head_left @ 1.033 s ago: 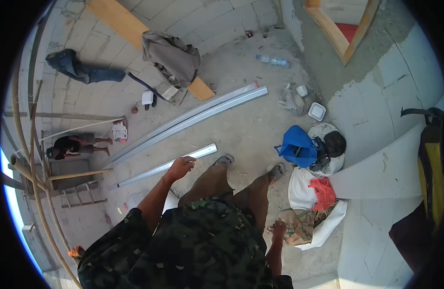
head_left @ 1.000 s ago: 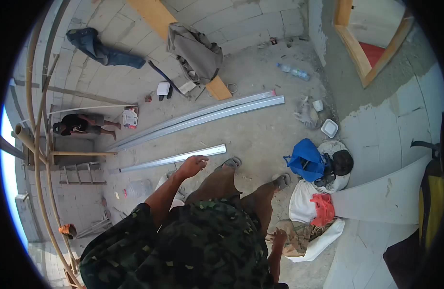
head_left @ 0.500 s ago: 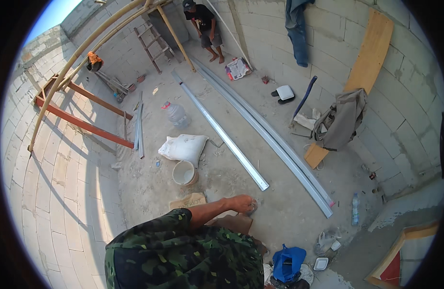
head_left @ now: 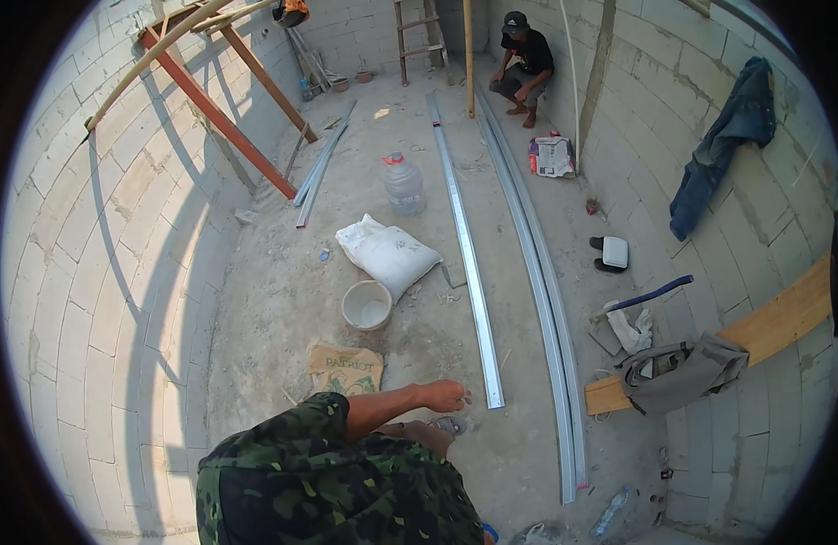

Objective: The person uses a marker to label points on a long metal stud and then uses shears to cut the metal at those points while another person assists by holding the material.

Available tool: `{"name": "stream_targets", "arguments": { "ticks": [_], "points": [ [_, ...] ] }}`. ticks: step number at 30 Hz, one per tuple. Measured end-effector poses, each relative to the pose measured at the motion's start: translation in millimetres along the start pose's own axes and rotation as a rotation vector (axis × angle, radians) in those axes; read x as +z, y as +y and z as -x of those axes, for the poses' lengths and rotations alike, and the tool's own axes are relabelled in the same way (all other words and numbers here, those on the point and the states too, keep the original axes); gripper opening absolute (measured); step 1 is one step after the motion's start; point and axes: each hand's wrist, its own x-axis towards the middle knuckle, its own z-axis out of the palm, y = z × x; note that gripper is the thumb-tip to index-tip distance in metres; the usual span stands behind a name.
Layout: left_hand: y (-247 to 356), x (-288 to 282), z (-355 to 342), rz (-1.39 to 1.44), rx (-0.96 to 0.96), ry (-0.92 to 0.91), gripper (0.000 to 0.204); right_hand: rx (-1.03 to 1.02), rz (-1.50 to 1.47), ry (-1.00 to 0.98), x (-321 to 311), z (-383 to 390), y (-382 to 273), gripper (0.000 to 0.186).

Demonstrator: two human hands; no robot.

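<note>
The left hand (head_left: 445, 396) hangs loosely open, seemingly empty, though it is small here; the right hand's grip cannot be seen. The single metal channel (head_left: 468, 262) lies on the floor, its near end just to the left hand's right. Left of that hand lies a brown paper sack (head_left: 346, 368), with a bucket (head_left: 367, 307) beyond.

The shirt (head_left: 328, 481) is green-and-black camouflage. The metal channels (head_left: 460, 227) are silvery, the plump sack (head_left: 390, 259) white, the jeans (head_left: 729, 145) blue.
</note>
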Motion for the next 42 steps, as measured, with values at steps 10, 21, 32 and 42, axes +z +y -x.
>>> {"name": "stream_targets", "arguments": {
  "ticks": [10, 21, 32, 42],
  "points": [
    [-20.1, -17.8, 21.3, 0.061, -0.034, 0.152, 0.037, -0.055, 0.316, -0.127, -16.9, -8.5, -10.7, 0.023],
    [-69.1, -9.6, 159.8, 0.165, -0.454, 0.528, 0.035, -0.803, 1.349, -0.342, -100.6, -89.0, 4.1, 0.025],
    [-195.3, -96.8, 111.8, 0.395, -0.679, 0.807, 0.035, -0.275, 0.489, -0.229, 84.3, -187.1, -286.8, 0.027],
    [-260.2, -363.6, -1.5, 0.455, -0.634, 0.732, 0.035, -0.276, 0.488, -0.194, 214.4, -212.2, -500.6, 0.029]
  ]
}}
